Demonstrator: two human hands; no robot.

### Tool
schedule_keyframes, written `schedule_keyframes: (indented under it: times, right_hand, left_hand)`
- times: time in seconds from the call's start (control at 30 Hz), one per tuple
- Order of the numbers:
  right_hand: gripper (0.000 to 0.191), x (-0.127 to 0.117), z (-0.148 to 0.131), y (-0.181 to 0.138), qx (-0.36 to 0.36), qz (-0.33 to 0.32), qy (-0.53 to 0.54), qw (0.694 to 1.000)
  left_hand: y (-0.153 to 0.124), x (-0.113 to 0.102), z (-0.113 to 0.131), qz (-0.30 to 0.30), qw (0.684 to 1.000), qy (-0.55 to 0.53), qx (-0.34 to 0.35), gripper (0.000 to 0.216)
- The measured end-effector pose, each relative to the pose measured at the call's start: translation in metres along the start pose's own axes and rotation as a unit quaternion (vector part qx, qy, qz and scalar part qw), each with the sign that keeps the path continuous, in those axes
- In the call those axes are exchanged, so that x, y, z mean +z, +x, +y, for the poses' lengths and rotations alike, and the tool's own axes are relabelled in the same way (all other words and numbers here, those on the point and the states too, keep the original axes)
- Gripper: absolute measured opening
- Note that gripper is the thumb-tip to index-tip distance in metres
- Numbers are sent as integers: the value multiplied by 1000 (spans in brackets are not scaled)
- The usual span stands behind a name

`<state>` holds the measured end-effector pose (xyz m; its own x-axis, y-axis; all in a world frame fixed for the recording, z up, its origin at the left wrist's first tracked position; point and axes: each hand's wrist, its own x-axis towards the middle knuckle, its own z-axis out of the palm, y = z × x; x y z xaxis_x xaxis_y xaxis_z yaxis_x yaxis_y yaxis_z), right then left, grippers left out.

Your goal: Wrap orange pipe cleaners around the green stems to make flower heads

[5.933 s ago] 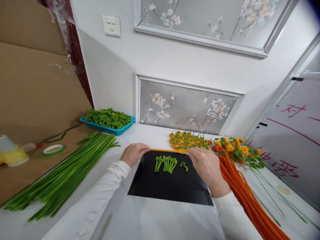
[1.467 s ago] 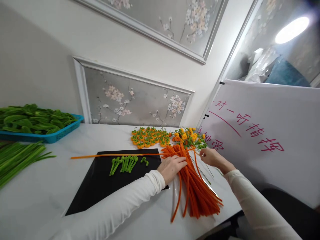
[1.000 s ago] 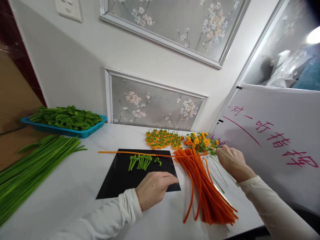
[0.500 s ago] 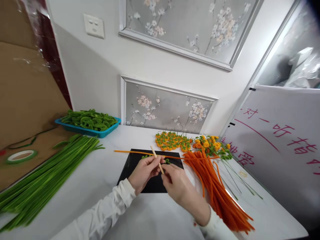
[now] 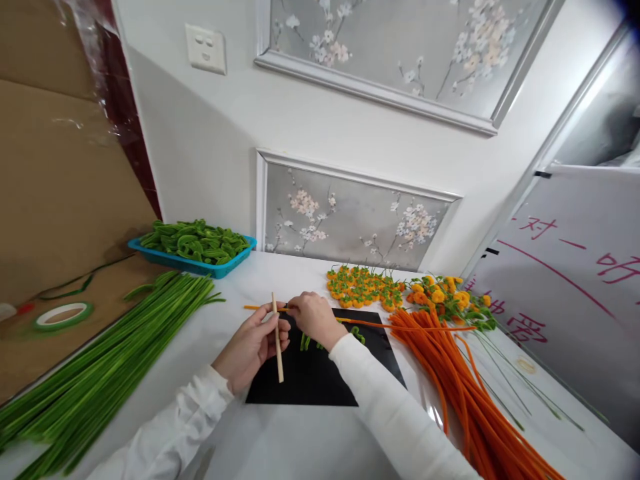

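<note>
My left hand (image 5: 250,347) is closed round a thin wooden stick (image 5: 277,347), held upright over the left edge of a black mat (image 5: 320,387). My right hand (image 5: 315,317) reaches across and pinches a long orange pipe cleaner (image 5: 415,327) near its left end, right beside the stick. The orange pipe cleaner runs rightward across the mat's far edge. Short green bent pieces (image 5: 357,333) lie on the mat, partly hidden behind my right arm.
A bundle of orange pipe cleaners (image 5: 475,413) lies at right, green ones (image 5: 115,360) at left. Small orange flower heads (image 5: 363,290) and stemmed flowers (image 5: 445,300) sit behind the mat. A blue tray (image 5: 165,255) holds green leaves. Green tape roll (image 5: 63,315) rests on cardboard. A whiteboard (image 5: 575,293) leans at right.
My right hand crossed left to the orange pipe cleaner's left end. The stick passed fully to my left hand and now stands more upright. The view shifted slightly.
</note>
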<state>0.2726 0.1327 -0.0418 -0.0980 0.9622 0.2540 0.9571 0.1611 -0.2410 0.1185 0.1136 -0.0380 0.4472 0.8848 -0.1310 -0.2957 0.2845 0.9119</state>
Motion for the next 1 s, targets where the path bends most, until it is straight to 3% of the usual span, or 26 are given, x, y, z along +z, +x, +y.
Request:
schedule_keyframes:
  times: [0.27, 0.5, 0.63, 0.77, 0.87, 1.0]
  right_hand:
    - [24, 31, -7, 29, 11, -43, -76, 996]
    - [25, 10, -2, 31, -19, 11, -110, 994]
    - [28, -32, 5, 27, -19, 84, -121, 989]
    - [28, -97, -3, 22, -29, 159, -106, 981]
    - [30, -157, -21, 11, -120, 298, -13, 947]
    - [28, -226, -46, -16, -225, 383, 99, 890]
  left_hand:
    - [-4, 4, -5, 8, 1000, -21, 11, 25]
    - [-4, 2, -1, -10, 1000, -20, 10, 24]
    - [-6, 3, -3, -31, 999, -20, 7, 24]
    - [-8, 5, -7, -33, 999, -2, 24, 28]
    - [-7, 6, -11, -30, 999, 10, 26, 33]
    - [-4, 4, -15, -28, 999, 9, 25, 39]
